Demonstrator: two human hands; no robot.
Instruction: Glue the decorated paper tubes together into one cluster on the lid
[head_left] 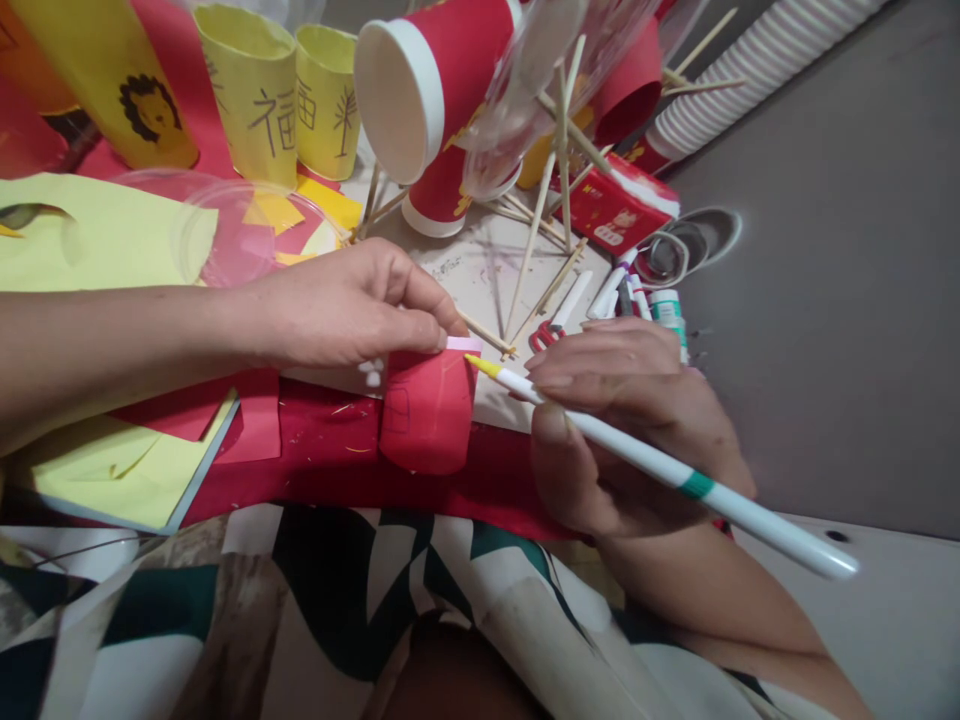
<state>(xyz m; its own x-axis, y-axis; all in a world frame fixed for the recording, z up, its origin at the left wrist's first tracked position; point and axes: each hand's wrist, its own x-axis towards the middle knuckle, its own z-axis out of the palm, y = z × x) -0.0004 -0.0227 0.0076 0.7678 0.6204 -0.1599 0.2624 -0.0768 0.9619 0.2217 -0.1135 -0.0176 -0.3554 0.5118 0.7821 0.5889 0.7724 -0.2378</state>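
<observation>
My left hand (367, 305) pinches the upper rim of a small red paper cup (429, 415), which has faint dark lines drawn on its side. The cup hangs tilted over the table's front edge. In my right hand (630, 430) is a white marker pen (622, 440) with a green band and a yellow tip. That tip is at the cup's upper right rim; whether it touches, I cannot tell. Just beyond my right fingers lie red-handled scissors (546, 336). Part of the cup's rim is hidden behind my left fingers.
Yellow paper-wrapped cups (259, 110) with drawn characters stand at the back left. A red cup with a white rim (439, 80) and wooden sticks (536, 230) rise behind my hands. Yellow sheets (127, 470) lie at left, a red packet (619, 205) at right, beside a grey wall (840, 270).
</observation>
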